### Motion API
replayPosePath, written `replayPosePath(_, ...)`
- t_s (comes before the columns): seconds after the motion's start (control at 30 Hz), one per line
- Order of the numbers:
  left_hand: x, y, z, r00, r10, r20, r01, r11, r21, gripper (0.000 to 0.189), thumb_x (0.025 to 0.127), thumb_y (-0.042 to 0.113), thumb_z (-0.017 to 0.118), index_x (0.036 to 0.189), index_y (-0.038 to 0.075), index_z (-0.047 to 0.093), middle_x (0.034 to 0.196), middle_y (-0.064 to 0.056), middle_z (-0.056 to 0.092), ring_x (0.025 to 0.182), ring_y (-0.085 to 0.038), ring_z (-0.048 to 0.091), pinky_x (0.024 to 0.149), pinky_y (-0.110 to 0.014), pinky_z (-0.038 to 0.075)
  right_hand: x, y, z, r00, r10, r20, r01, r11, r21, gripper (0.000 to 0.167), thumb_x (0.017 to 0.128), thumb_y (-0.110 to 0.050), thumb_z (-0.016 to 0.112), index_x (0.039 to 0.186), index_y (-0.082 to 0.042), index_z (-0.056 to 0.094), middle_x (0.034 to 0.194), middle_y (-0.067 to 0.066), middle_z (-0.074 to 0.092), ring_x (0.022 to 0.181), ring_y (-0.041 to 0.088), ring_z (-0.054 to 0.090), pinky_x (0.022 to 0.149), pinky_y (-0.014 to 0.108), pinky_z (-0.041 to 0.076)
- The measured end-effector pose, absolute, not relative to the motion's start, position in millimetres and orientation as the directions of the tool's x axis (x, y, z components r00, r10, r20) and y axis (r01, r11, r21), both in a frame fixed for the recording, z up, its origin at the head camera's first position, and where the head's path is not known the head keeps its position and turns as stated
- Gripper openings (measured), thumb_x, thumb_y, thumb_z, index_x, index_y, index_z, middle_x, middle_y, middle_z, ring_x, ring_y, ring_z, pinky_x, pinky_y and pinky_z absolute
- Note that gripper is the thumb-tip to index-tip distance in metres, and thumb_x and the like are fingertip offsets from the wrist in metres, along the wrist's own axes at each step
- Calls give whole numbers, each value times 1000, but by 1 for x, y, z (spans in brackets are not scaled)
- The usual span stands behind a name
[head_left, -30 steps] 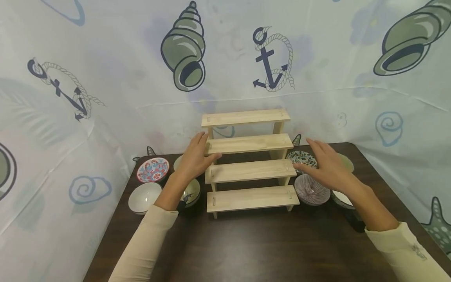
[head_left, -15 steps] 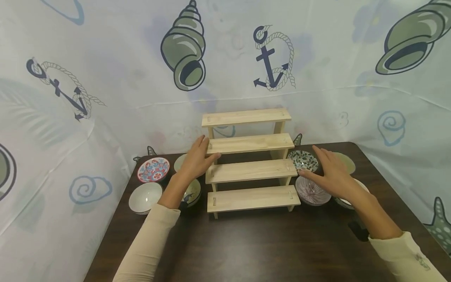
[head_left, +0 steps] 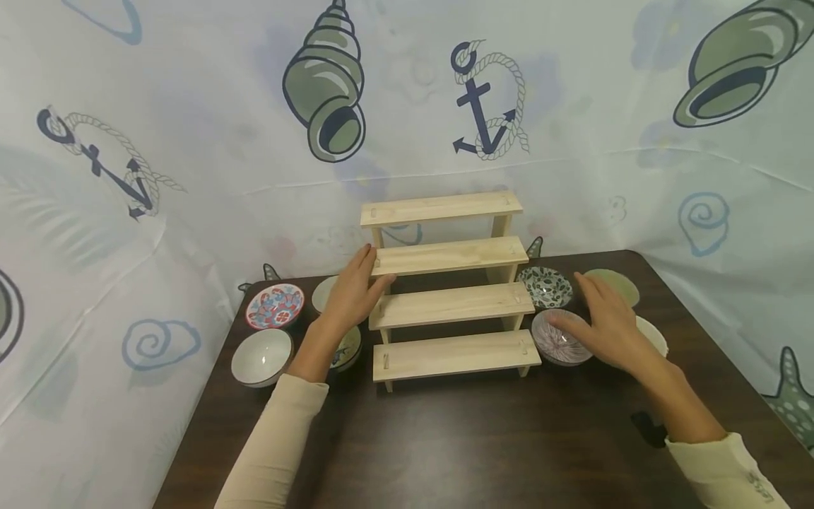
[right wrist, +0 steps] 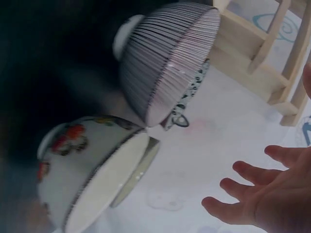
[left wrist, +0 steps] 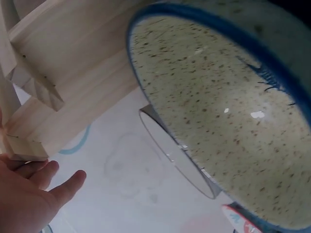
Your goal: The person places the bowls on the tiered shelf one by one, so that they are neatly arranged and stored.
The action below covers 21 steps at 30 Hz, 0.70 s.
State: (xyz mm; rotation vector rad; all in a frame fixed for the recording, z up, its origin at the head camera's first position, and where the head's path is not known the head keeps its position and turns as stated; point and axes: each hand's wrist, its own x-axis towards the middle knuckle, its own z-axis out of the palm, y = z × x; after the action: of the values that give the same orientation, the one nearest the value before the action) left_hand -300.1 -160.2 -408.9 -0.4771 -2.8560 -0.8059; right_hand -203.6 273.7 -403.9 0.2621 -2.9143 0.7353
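A four-step wooden display stand [head_left: 453, 305] stands on the dark table. My left hand [head_left: 348, 297] is at its left side, fingers extended by the end of the second-highest shelf; the left wrist view has the fingertips [left wrist: 46, 170] at a wooden support, contact uncertain. Beneath that forearm sits a speckled bowl with a blue rim [left wrist: 218, 111]. My right hand [head_left: 604, 326] hovers apart from the stand, fingers spread and holding nothing. Around it are a purple-striped bowl [head_left: 558, 339], a leaf-patterned bowl [head_left: 545, 287], a pale green bowl [head_left: 615, 285] and a partly hidden flowered white bowl [right wrist: 92, 165].
Further left are a red-and-blue patterned bowl [head_left: 275, 305], a white bowl [head_left: 261, 357] and a pale bowl [head_left: 323, 293] partly behind the left hand. A shell-and-anchor printed cloth [head_left: 420, 127] rises behind the table [head_left: 445, 445].
My right hand has drifted right and slightly down, away from the stand, uncovering more of the bowls there. The left hand stays nearly still at the stand's left side.
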Motion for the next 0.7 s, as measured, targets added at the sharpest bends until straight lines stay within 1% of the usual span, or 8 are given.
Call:
replayPosePath(0.23, -300, -162, -415, -944, 246, 219, 327, 792, 516, 80, 107, 53, 47, 165, 6, 19, 174, -14, 15, 160, -38, 20, 125, -60, 25, -200, 285, -421, -978, -108, 176, -177, 878, -444, 99, 94, -53, 69, 160, 5, 24, 156, 40, 31, 143, 60, 28, 104, 81, 27)
replayPosePath(0.33, -301, -162, -418, -947, 235, 217, 316, 791, 524, 80, 107, 54, 47, 166, 9, 19, 175, -11, 14, 160, -36, 20, 125, -61, 26, -198, 290, -427, -978, -96, 187, -170, 884, -435, 100, 93, -54, 70, 159, 6, 26, 155, 40, 31, 142, 59, 29, 103, 81, 28)
replayPosePath(0.47, -302, -161, -421, -946, 232, 228, 321, 782, 534, 80, 106, 57, 45, 166, 10, 19, 175, -8, 12, 160, -34, 21, 124, -61, 28, -195, 298, -435, -976, -81, 200, -161, 889, -429, 99, 92, -53, 72, 158, 7, 27, 154, 41, 32, 141, 60, 29, 103, 81, 28)
replayPosePath(0.7, -303, -161, -426, -943, 232, 238, 327, 779, 535, 80, 107, 58, 43, 167, 12, 16, 176, -6, 9, 159, -36, 22, 121, -63, 32, -194, 313, -451, -977, -29, 211, -116, 905, -410, 101, 89, -55, 73, 157, 5, 29, 151, 41, 34, 140, 61, 29, 102, 81, 28)
